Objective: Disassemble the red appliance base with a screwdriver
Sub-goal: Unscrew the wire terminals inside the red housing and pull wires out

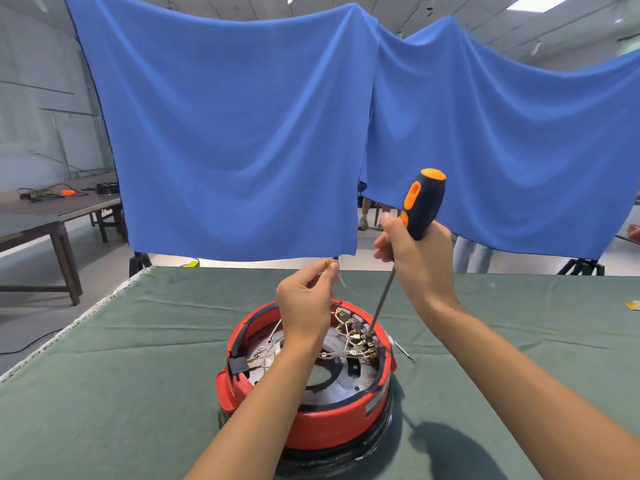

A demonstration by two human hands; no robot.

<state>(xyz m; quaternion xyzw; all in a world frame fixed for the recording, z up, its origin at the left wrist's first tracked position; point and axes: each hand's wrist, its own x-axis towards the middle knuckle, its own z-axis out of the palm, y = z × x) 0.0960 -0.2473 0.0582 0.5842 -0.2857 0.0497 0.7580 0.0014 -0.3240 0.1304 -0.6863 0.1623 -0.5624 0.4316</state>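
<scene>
Blue cloth (pixel 242 133) hangs behind green-covered table (pixel 138 393). Left hand (pixel 304 303) pinches wire end above red base (pixel 311 420). Right hand (pixel 420 258) grips screwdriver (pixel 420 209), near-upright, tip down among terminals.

Can't really see where the long steel shaft of the orange-and-navy-handled screwdriver (pixel 420 206) lands: the tip disappears into a clump of little brass wire terminals (pixel 360 339) inside the round red plastic appliance base (pixel 311 420), all too small to sort out. The left hand (pixel 304 306) blocks the middle of the base's insides, and whatever it pinches up top is too tiny and blurry to name. The right hand (pixel 415 251) covers the lower part of the handle. Both forearms run off the bottom edge. A small yellow scrap (pixel 633 305) on the green table cloth (pixel 138 375) is cut off at the right edge.
</scene>
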